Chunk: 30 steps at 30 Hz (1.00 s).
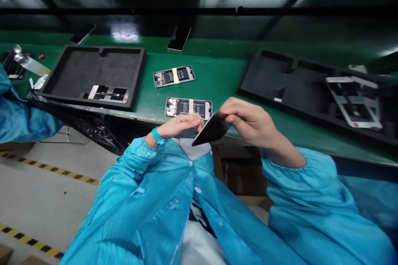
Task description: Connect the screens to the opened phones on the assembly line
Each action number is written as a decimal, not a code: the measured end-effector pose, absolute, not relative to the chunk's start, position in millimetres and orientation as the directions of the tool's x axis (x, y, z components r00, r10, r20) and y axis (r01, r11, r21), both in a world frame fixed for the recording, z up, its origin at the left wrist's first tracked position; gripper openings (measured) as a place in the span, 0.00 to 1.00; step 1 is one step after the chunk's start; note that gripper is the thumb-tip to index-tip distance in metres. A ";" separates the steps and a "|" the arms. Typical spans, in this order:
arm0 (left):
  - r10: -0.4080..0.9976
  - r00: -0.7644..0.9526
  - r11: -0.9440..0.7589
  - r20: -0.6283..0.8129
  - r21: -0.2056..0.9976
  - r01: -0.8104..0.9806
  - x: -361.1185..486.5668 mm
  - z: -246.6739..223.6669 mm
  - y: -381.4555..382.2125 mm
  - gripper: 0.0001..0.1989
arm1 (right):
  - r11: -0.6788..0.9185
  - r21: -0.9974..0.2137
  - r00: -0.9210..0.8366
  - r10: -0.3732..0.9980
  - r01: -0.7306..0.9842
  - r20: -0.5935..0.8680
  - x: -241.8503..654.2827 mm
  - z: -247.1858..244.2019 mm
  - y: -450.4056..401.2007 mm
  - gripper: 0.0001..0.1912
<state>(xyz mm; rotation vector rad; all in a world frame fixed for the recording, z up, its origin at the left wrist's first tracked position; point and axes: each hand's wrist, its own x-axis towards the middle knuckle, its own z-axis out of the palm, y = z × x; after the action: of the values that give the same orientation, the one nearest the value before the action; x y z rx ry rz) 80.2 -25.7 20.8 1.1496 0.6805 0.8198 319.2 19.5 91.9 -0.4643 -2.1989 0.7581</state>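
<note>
Closest to you, your right hand (250, 122) clenches the far end of a dark-glass smartphone (211, 129), which is tilted in the air just in front of your blue smock (149, 203). The fingertips (199, 121) of your left hand (180, 126) meet the phone's upper edge, but this view cannot show whether that hand grips or only touches. With so little of the phone held, a twist could let it slip, and the glass could chip or scratch. It could drop into the cardboard box (239, 165) below the bench edge. Your blue wrist strap (157, 136) is on, but its lead is not visible, so static remains a risk if it is unconnected.

Just beyond, 2 opened phone bodies (188, 108) lie on the green bench (220, 78) with their internals exposed; a dropped phone or careless sleeve could damage them. Farther left sits a black foam tray (93, 49); farther right, another black foam tray (267, 74) holds a pale phone frame (353, 101). At the back, 2 phones (179, 37) rest on a raised shelf, where a reach could knock them.
</note>
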 end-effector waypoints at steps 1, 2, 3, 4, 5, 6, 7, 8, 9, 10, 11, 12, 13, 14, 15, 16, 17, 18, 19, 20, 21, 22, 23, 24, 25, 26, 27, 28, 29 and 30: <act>0.836 0.546 0.238 -0.061 0.936 -0.261 83.1 19.0 -24.3 0.32 | 0.748 -0.657 -0.637 0.553 0.095 0.537 320.6 90.3 20.8 0.17; 0.827 0.557 0.295 -0.073 0.900 -0.321 86.7 17.3 -23.3 0.33 | 0.740 -0.664 -0.628 0.567 0.104 0.533 321.2 88.9 21.2 0.18; 0.813 0.575 0.352 -0.086 0.860 -0.370 90.4 16.0 -22.6 0.34 | 0.734 -0.669 -0.623 0.577 0.114 0.528 321.4 87.9 20.8 0.19; 0.797 0.597 0.398 -0.095 0.825 -0.401 93.7 15.1 -22.0 0.35 | 0.732 -0.670 -0.624 0.583 0.125 0.520 321.5 87.2 19.8 0.20; 0.787 0.609 0.427 -0.102 0.803 -0.417 96.3 14.6 -21.4 0.35 | 0.730 -0.669 -0.628 0.588 0.139 0.510 321.8 86.8 18.5 0.21; 0.788 0.606 0.435 -0.106 0.792 -0.427 98.1 14.5 -20.5 0.33 | 0.730 -0.666 -0.633 0.589 0.151 0.502 322.5 86.5 17.1 0.22; 0.803 0.586 0.428 -0.108 0.790 -0.440 99.1 14.7 -19.5 0.30 | 0.734 -0.661 -0.638 0.586 0.158 0.499 323.7 86.2 15.9 0.22; 0.825 0.554 0.409 -0.109 0.792 -0.454 99.6 15.0 -18.5 0.28 | 0.738 -0.655 -0.642 0.583 0.162 0.498 325.2 85.9 15.0 0.21; 0.846 0.522 0.390 -0.109 0.795 -0.465 99.9 15.5 -17.5 0.27 | 0.742 -0.650 -0.643 0.581 0.166 0.499 327.1 85.3 14.4 0.20; 0.856 0.505 0.383 -0.112 0.794 -0.472 100.4 16.0 -16.7 0.26 | 0.745 -0.644 -0.640 0.581 0.171 0.502 329.1 84.6 14.0 0.19; 0.848 0.516 0.397 -0.120 0.788 -0.471 101.1 16.5 -16.2 0.27 | 0.750 -0.637 -0.635 0.582 0.178 0.508 331.0 83.7 13.8 0.19; 0.825 0.550 0.428 -0.128 0.777 -0.462 102.2 16.9 -16.0 0.29 | 0.754 -0.630 -0.630 0.584 0.186 0.512 332.7 82.7 13.8 0.18; 0.797 0.589 0.462 -0.134 0.763 -0.452 103.4 17.2 -16.0 0.30 | 0.756 -0.625 -0.626 0.587 0.196 0.513 334.2 81.8 13.7 0.17; 0.776 0.616 0.488 -0.136 0.748 -0.449 104.7 17.4 -15.9 0.31 | 0.755 -0.622 -0.624 0.592 0.207 0.511 335.4 81.0 13.6 0.16; 0.769 0.624 0.500 -0.136 0.737 -0.456 105.8 17.5 -15.6 0.31 | 0.754 -0.620 -0.623 0.595 0.216 0.507 336.5 80.4 13.6 0.16; 0.779 0.612 0.496 -0.136 0.730 -0.470 106.5 17.4 -15.1 0.30 | 0.753 -0.620 -0.623 0.598 0.221 0.503 337.5 80.0 13.6 0.16; 0.800 0.584 0.481 -0.137 0.729 -0.487 107.0 17.4 -14.4 0.29 | 0.748 -0.623 -0.623 0.603 0.226 0.498 338.3 79.8 13.7 0.15; 0.821 0.553 0.463 -0.140 0.730 -0.503 107.4 17.3 -13.5 0.27 | 0.744 -0.628 -0.621 0.608 0.229 0.495 339.0 79.7 13.8 0.15; 0.832 0.536 0.457 -0.147 0.730 -0.509 107.8 17.4 -12.8 0.27 | 0.741 -0.632 -0.620 0.611 0.228 0.492 339.5 79.7 13.9 0.15; 0.825 0.545 0.468 -0.153 0.727 -0.503 108.6 17.5 -12.3 0.27 | 0.737 -0.637 -0.620 0.613 0.226 0.490 339.6 79.8 13.9 0.16; 0.806 0.571 0.487 -0.156 0.723 -0.490 109.8 17.8 -12.2 0.28 | 0.734 -0.642 -0.621 0.613 0.220 0.488 339.4 80.1 13.6 0.16; 0.782 0.605 0.508 -0.153 0.719 -0.474 111.3 18.1 -12.3 0.28 | 0.733 -0.646 -0.625 0.610 0.211 0.488 338.9 80.6 13.0 0.16; 0.760 0.634 0.522 -0.146 0.718 -0.460 112.8 18.4 -12.7 0.29 | 0.735 -0.648 -0.629 0.604 0.200 0.490 338.4 81.3 12.1 0.17; 0.750 0.647 0.523 -0.137 0.722 -0.453 114.1 18.7 -13.2 0.29 | 0.736 -0.649 -0.631 0.599 0.192 0.493 338.0 82.3 11.1 0.17; 0.763 0.633 0.505 -0.128 0.730 -0.461 114.7 18.9 -13.3 0.28 | 0.736 -0.650 -0.628 0.600 0.190 0.495 338.1 83.4 10.2 0.17; 0.798 0.591 0.467 -0.120 0.742 -0.481 114.0 19.0 -13.0 0.27 | 0.733 -0.652 -0.621 0.606 0.194 0.497 338.8 84.7 9.8 0.17; 0.841 0.528 0.417 -0.115 0.760 -0.499 111.9 19.0 -11.9 0.26 | 0.726 -0.656 -0.612 0.618 0.205 0.493 340.3 85.7 10.3 0.17; 0.883 0.456 0.360 -0.112 0.785 -0.504 108.2 19.0 -10.1 0.25 | 0.714 -0.662 -0.606 0.637 0.228 0.477 342.6 86.2 12.1 0.17; 0.918 0.383 0.297 -0.105 0.821 -0.487 102.8 19.0 -7.3 0.24 | 0.694 -0.669 -0.603 0.661 0.266 0.447 345.6 85.8 15.5 0.18; 0.946 0.309 0.229 -0.092 0.866 -0.445 96.1 19.1 -3.8 0.23 | 0.669 -0.672 -0.603 0.690 0.318 0.401 349.2 84.1 20.5 0.19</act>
<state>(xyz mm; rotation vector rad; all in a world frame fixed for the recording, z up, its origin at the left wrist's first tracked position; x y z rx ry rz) 96.1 -3.8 19.1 0.8497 0.7247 1.0823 349.2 20.5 84.1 -0.7736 -2.2223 0.7290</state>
